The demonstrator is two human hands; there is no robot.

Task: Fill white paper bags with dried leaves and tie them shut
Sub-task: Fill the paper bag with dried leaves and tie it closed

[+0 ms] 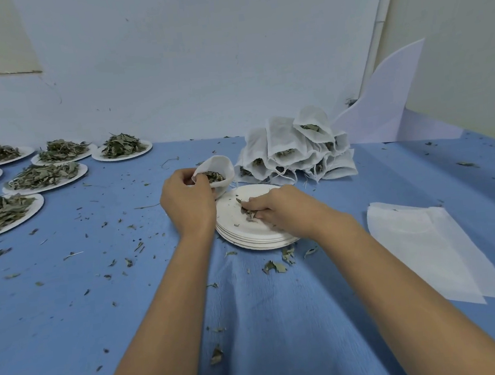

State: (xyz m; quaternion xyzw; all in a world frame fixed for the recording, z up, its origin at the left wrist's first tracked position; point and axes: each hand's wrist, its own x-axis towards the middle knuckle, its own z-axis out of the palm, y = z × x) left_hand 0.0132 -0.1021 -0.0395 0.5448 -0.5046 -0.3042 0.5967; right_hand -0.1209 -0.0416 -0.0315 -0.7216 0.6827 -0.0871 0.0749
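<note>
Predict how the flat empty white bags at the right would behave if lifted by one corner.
The empty bags look thin and translucent, so probably floppy and very light. They lie loosely stacked and offset, so a push would likely slide them apart.

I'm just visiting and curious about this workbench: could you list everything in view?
Leaf plates: six, white with grey-green dried leaves, far left.
Empty plates: one stack, white, centre.
Filled bags: one pile, white, behind the stack.
Open bag: one, white, partly filled, left of the pile.
Flat bags: small stack, white, right.
Paper sheet: one, white, against the far-right wall.
Leaf scraps: many, grey-green, across the blue cloth.
Left hand: holds the open bag.
Right hand: pinches leaves on the top plate.
</note>
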